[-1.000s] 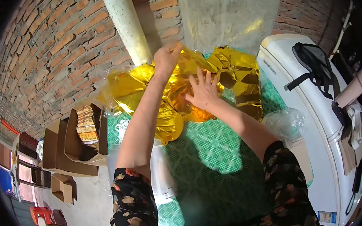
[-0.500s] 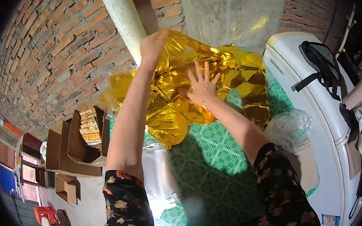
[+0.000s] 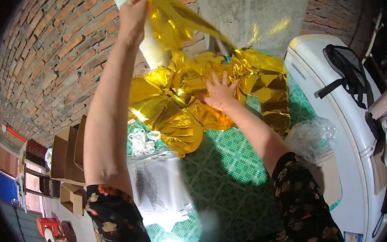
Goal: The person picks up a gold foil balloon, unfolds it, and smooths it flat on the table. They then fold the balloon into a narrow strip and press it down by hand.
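A heap of shiny gold foil balloons (image 3: 174,113) lies at the far end of a table with a green checked cloth (image 3: 224,164). My left hand (image 3: 133,14) is raised high near the top of the frame and grips one gold foil piece (image 3: 172,20), pulling it up from the heap. My right hand (image 3: 218,91) lies flat with spread fingers on the gold pile, pressing it down. Both my arms wear dark flowered sleeves.
Clear plastic bags with printed sheets (image 3: 155,187) lie at the table's left edge, with white ribbon coils (image 3: 140,141) beside them. Crumpled clear plastic (image 3: 310,134) sits at the right. A white chest appliance (image 3: 338,109) carries a black strap. Open cardboard boxes (image 3: 66,153) stand left; brick wall and white pipe behind.
My left hand has risen steadily, lifting a gold foil piece up off the heap. My right hand stays pressed on the pile.
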Tool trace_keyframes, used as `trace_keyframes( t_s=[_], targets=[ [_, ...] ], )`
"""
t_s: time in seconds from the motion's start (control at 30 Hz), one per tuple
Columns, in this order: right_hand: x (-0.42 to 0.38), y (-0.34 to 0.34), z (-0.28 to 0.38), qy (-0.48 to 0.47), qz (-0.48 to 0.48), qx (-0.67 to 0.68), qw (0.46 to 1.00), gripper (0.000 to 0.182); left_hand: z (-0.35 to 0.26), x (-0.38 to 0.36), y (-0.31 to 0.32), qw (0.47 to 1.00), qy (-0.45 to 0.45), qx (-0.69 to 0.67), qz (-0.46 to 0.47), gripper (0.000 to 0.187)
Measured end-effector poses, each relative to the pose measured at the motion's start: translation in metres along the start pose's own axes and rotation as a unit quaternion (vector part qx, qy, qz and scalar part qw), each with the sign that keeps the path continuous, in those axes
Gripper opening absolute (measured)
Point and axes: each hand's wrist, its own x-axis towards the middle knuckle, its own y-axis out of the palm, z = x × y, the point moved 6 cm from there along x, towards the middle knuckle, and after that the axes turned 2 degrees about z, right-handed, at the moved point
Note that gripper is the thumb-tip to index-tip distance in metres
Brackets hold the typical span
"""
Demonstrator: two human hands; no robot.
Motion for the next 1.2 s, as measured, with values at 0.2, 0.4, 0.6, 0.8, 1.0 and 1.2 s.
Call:
trace_keyframes(
  t_s=[0.2,0.4,0.6,0.8,1.0,1.2],
  targets=[
    [0.001,-0.003,0.001,0.004,0.015,0.028,0.999,0.09,-0.08,0.026,-0.042,0.992,0.113,0.05,-0.016,0.028],
    [-0.001,-0.008,0.0,0.0,0.036,0.042,0.998,0.086,-0.122,0.003,-0.06,0.974,0.125,0.187,0.004,0.024],
    [-0.006,-0.045,0.012,-0.037,-0.062,0.133,0.988,0.096,-0.195,-0.076,-0.005,0.863,0.139,0.48,0.071,0.021],
    [-0.077,-0.105,0.057,-0.212,-0.239,0.22,0.922,0.112,-0.244,-0.11,-0.003,0.856,0.133,0.493,0.081,0.022],
    [-0.103,-0.133,0.051,-0.216,-0.314,0.429,0.819,0.087,-0.3,-0.161,-0.017,0.917,0.1,0.375,0.095,0.029],
    [-0.144,-0.151,0.017,-0.151,-0.309,0.441,0.829,0.043,-0.29,-0.204,-0.083,0.884,0.051,0.453,0.107,0.025]
  ],
)
